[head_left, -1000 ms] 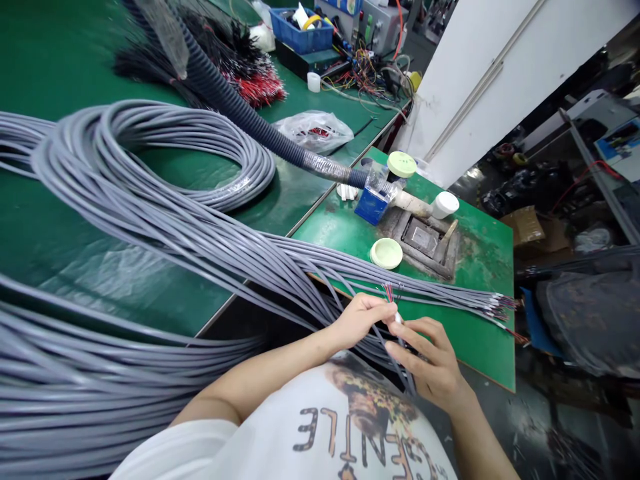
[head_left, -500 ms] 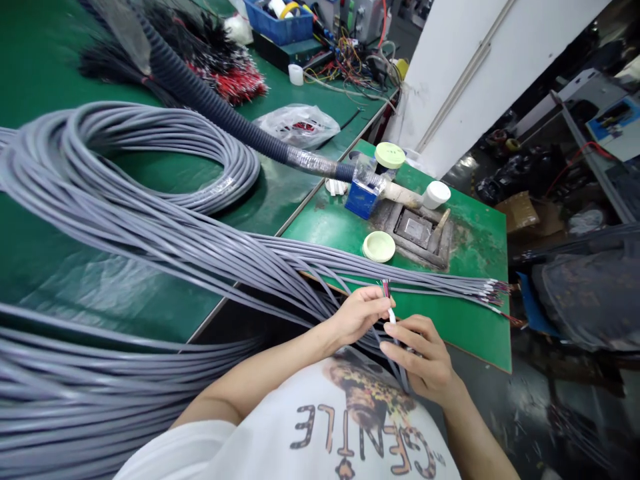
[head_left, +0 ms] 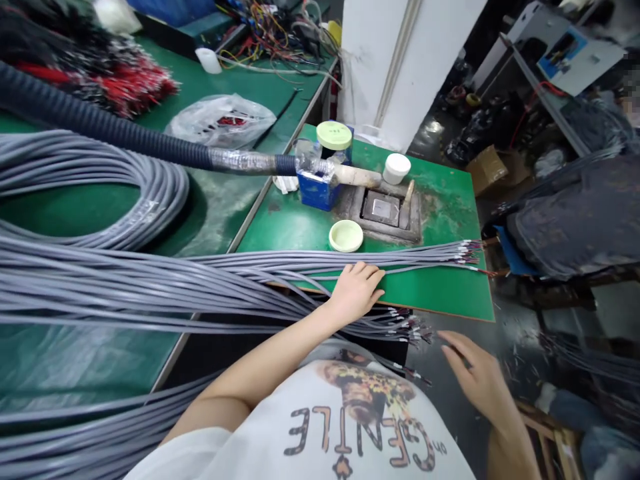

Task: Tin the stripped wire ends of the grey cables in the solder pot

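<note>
Left hand (head_left: 356, 291) lies flat and open at the near edge of the green counter (head_left: 440, 293), its fingers (head_left: 367, 271) slightly spread and curled a little. Nothing is gripped; the fingertips rest against the lowest strands of the gray multi-core cables (head_left: 250, 267). Right hand (head_left: 475, 370) is off the counter, out over the floor at lower right, its fingers (head_left: 453, 347) wide apart and empty, well clear of everything. The cables run as one long loose bundle from the left side across the counter. One group of stripped ends (head_left: 465, 253), with thin colored wires showing, sits near the far right of the counter. A second group of stripped ends (head_left: 415, 330) sticks out past the near counter edge, just beside the person's white printed T-shirt (head_left: 360, 413). A gray cable coil (head_left: 100, 193) lies on the counter at left. Past the cables are a pale green lid (head_left: 345, 235), a blue box (head_left: 315, 190) under a black corrugated hose (head_left: 100, 130), a white tub (head_left: 397, 168) and a metal-lined tray (head_left: 381, 208). Farther back are a plastic bag (head_left: 223, 121) and a heap of red and black wires (head_left: 115, 83).
</note>
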`<state>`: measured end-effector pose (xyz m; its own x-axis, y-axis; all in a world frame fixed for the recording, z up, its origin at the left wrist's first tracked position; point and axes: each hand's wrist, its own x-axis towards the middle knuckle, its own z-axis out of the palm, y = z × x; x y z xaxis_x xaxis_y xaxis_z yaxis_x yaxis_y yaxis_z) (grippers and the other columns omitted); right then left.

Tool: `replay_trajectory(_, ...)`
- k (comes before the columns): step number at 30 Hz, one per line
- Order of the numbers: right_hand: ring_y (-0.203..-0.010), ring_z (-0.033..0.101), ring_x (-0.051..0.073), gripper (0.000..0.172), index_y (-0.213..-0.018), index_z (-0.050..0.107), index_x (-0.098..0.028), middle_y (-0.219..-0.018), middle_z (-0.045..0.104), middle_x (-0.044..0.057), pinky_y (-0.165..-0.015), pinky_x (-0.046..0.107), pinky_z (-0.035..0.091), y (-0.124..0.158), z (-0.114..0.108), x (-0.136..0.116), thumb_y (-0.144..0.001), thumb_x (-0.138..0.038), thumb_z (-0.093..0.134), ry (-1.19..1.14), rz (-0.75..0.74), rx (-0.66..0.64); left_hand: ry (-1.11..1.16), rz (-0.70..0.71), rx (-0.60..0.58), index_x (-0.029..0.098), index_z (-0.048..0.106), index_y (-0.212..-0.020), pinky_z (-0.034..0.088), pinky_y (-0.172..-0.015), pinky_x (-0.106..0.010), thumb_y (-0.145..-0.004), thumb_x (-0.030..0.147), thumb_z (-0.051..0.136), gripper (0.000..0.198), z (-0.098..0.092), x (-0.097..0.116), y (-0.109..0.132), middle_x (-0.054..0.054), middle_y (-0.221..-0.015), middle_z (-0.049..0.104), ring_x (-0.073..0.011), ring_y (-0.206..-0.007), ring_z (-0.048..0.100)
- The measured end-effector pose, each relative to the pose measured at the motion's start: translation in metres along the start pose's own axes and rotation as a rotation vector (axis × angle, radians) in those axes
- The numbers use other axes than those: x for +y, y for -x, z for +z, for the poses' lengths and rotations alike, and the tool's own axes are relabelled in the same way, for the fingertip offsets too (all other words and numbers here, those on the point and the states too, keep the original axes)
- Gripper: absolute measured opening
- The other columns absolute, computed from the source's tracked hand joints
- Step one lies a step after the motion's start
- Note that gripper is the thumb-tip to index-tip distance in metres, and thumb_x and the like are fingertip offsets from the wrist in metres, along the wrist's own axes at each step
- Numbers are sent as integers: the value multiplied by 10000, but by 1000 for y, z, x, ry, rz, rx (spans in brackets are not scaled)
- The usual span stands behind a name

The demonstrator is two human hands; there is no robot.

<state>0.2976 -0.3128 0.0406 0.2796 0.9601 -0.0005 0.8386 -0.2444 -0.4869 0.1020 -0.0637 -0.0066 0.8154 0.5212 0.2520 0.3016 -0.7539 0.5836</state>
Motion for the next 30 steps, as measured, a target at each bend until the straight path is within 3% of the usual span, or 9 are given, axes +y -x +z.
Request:
replay_trajectory(4, -632, 669, 153, 329, -1116, 643, -179, -953, 735, 95, -565, 279, 549, -31, 46, -32, -916, -394, 495, -654, 279, -276, -79, -21, -84, 151, 644, -1030, 385, -777, -374, -872, 289, 564, 225, 11, 6, -10, -112, -948, 628, -253, -925, 526)
replay_trajectory(7, -534, 629, 128, 453, -1240, 534, -188, -957, 725, 102, -426, 226, 469, -61, 75, -42, -872, -452, 552, -1161, 387, -280, 108, 14, -132, 173, 640, -912, 399, -758, -329, -887, 256, 533, 138, 2, 9, -10, -60, -840, 589, -201, -842, 528)
replay_trajectory(12, -551, 587, 90, 334, -1134, 578, -230, -1000, 713, 61, -459, 212, 442, -100, 61, -19, -868, -431, 556, -1503, 434, 310, 422, -4, -164, 183, 627, -925, 420, -700, -269, -906, 278, 496, 163, -17, 12, 0, -20, -791, 530, -145, -746, 517)
replay_trajectory(16, -554, 551, 70, 240, -1049, 613, -234, -886, 703, 10, -527, 217, 454, -110, 22, 1, -863, -383, 583, -1406, 323, 707, 533, -64, -112, 182, 636, -1081, 446, -777, -288, -890, 269, 525, 237, -13, 9, 3, -43, -871, 578, -156, -816, 542)
replay_trajectory(18, -514, 533, 74, 225, -1031, 623, -230, -789, 688, -5, -501, 217, 433, -105, 9, 0, -868, -379, 579, -1268, 254, 809, 592, -90, -74, 173, 620, -1150, 449, -840, -309, -872, 266, 556, 300, -10, 8, 2, -66, -950, 606, -171, -888, 555)
replay_trajectory(20, -463, 498, 78, 226, -995, 649, -204, -659, 652, -11, -438, 203, 371, -96, 3, -10, -871, -379, 578, -1106, 237, 757, 681, -131, -45, 160, 635, -1138, 449, -858, -311, -862, 280, 577, 307, -9, 9, 1, -77, -969, 622, -172, -900, 567)
replay_trajectory(23, -410, 424, 76, 255, -927, 687, -162, -525, 587, -15, -384, 202, 288, -81, 8, -33, -870, -386, 579, -887, 275, 453, 851, -228, -44, 146, 689, -1046, 457, -808, -288, -848, 317, 604, 275, -11, 15, 1, -72, -915, 646, -157, -832, 581)
replay_trajectory(27, -422, 424, 84, 284, -958, 686, -162, -517, 569, -21, -417, 217, 322, -69, 22, -60, -901, -393, 530, -733, 215, 60, 1097, -337, -88, 151, 722, -990, 454, -745, -260, -794, 370, 674, 298, -14, 25, 4, -60, -896, 673, -143, -780, 592)
replay_trajectory(30, -445, 444, 89, 289, -999, 679, -166, -519, 557, -29, -449, 225, 334, -68, 29, -71, -920, -382, 503, -705, 145, -48, 1298, -404, -103, 149, 727, -954, 460, -747, -256, -748, 368, 723, 300, -12, 30, 6, -49, -879, 695, -133, -756, 604)
